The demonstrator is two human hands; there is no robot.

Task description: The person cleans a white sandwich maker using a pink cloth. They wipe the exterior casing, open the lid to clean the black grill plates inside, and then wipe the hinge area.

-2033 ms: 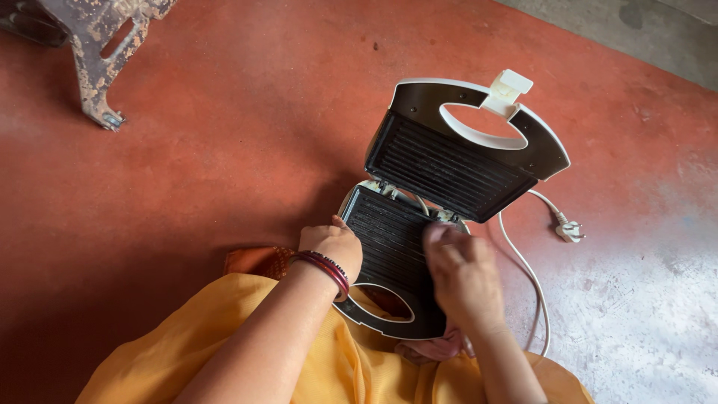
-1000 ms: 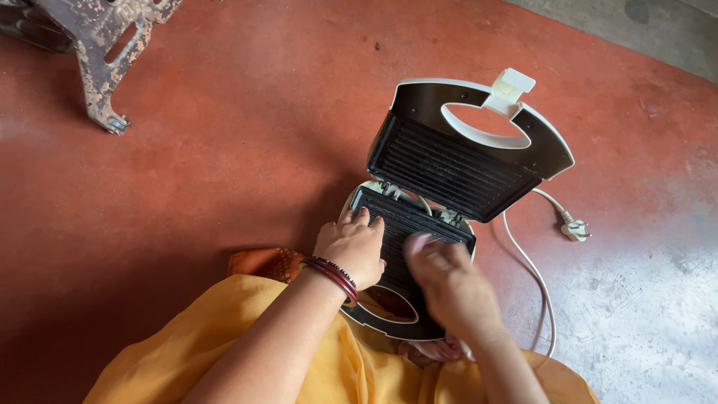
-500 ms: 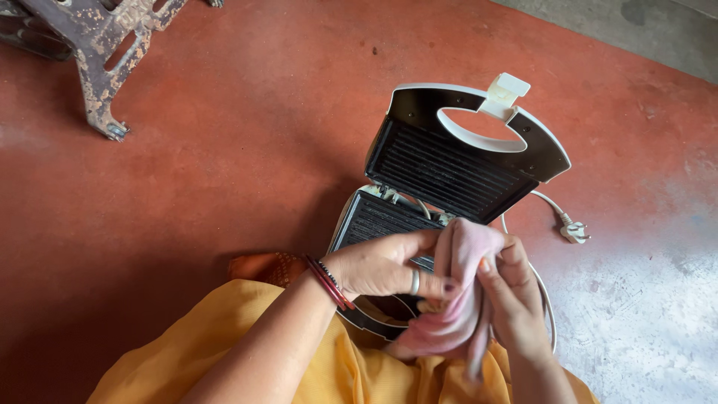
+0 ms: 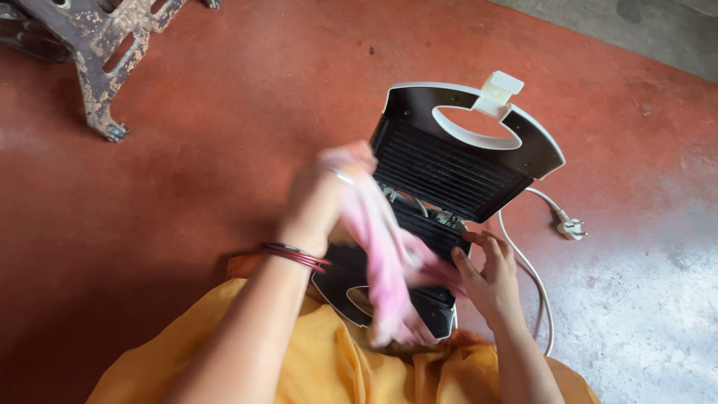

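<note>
Pink cloth point(image 4: 385, 251), soft and crumpled, hangs from your left hand point(image 4: 321, 198), whose fingers are closed around its upper end while the hand is lifted and blurred above the near-left side of the open black-and-white sandwich maker point(image 4: 449, 168). From that grip the cloth's long axis runs down and toward you, its loose lower end draping across the ribbed black lower plate point(image 4: 422, 228) and the handle loop beneath. Your right hand point(image 4: 490, 273) rests just beside the cloth, fingers spread and holding nothing, touching the right edge of the lower plate; it is the nearer hand to the cloth's free end. The lid stands tilted back beyond the plate. A white power cord point(image 4: 535, 288) trails to an unplugged plug point(image 4: 571, 227) on the red floor point(image 4: 224, 112), well right of the appliance. A rusty metal stand point(image 4: 90, 45) sits at the floor's far left corner.
</note>
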